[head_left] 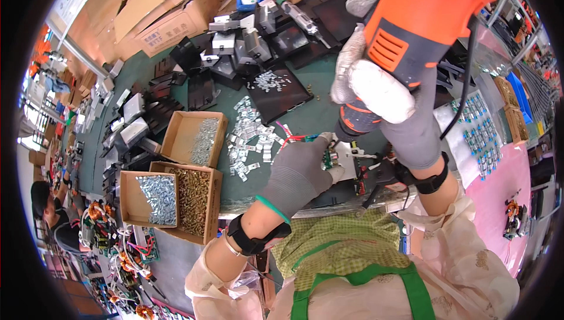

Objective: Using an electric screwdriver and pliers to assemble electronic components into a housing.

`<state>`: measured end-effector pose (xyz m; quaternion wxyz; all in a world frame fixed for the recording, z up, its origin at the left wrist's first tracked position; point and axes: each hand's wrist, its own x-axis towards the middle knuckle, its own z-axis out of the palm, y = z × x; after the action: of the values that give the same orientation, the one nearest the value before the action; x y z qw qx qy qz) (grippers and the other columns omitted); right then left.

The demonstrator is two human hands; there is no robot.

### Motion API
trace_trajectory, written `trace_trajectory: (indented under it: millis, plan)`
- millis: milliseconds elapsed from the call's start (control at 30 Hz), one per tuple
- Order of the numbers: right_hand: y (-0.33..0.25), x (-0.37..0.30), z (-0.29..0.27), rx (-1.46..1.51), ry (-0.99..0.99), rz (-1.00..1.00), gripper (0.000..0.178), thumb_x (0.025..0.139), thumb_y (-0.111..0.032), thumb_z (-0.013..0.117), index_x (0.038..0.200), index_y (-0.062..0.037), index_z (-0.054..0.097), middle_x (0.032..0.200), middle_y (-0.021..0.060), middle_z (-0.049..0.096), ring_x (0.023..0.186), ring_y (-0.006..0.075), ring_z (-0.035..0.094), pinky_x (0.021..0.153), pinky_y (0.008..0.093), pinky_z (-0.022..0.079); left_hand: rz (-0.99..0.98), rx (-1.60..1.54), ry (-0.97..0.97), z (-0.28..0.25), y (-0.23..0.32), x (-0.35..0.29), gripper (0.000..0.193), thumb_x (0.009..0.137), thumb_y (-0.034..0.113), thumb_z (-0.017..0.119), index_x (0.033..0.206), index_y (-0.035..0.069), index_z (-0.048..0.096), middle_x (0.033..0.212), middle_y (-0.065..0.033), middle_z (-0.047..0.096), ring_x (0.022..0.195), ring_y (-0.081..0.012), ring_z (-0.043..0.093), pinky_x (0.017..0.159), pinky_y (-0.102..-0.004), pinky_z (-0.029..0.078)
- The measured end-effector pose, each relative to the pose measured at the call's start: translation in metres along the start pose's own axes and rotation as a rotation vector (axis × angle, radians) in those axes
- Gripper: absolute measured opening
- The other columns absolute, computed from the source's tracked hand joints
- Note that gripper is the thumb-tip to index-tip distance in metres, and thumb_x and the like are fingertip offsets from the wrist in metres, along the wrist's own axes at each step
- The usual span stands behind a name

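My right hand (382, 88), in a grey glove with white fingertips, is wrapped round an orange and black power drill (405, 20). The drill's nose points down at a small green circuit board (331, 155) with a pale metal plate (348, 166). Whether its tip touches the board I cannot tell. My left hand (301, 167), gloved in grey, grips the board at its left edge with thumb and fingers. Red and green wires (294, 138) run out beside those fingers. Several small silver metal pieces (249, 135) lie scattered left of my left hand.
Left stand cardboard boxes of silver screws (205, 141), brass-coloured screws (194, 199) and bluish screws (157, 199). Black and silver casings (252, 47) pile up at the back, with a black tray of small screws (273, 85). The drill's black cable (468, 79) hangs at right.
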<state>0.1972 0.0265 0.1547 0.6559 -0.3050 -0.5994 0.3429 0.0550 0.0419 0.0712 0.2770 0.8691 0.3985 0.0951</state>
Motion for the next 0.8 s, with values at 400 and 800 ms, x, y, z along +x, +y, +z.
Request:
trace_trajectory:
  millis: [400, 800]
  plan:
    - [-0.043, 0.008, -0.12, -0.628, 0.107, 0.447, 0.038, 0.082, -0.037, 0.059, 0.099, -0.0033, 0.052, 0.08, 0.0041, 0.054, 0.063, 0.0107, 0.051, 0.058, 0.0238, 0.041, -0.285, -0.906, 0.321, -0.06, -0.12, -0.048, 0.048, 0.093, 0.037, 0.051, 0.121, -0.002, 0.051, 0.067, 0.0021, 0.046, 0.059, -0.0058, 0.047, 0.053, -0.0192, 0.037]
    - [0.085, -0.123, -0.225, -1.098, -0.06, 0.703, 0.049, 0.081, -0.028, 0.059, 0.12, -0.0035, 0.043, 0.091, 0.015, 0.059, 0.074, 0.0274, 0.06, 0.067, 0.0365, 0.047, -0.343, -1.549, 0.363, -0.081, -0.204, -0.065, 0.048, 0.094, 0.035, 0.05, 0.118, -0.005, 0.048, 0.11, -0.0138, 0.056, 0.1, -0.0238, 0.056, 0.084, -0.0324, 0.051]
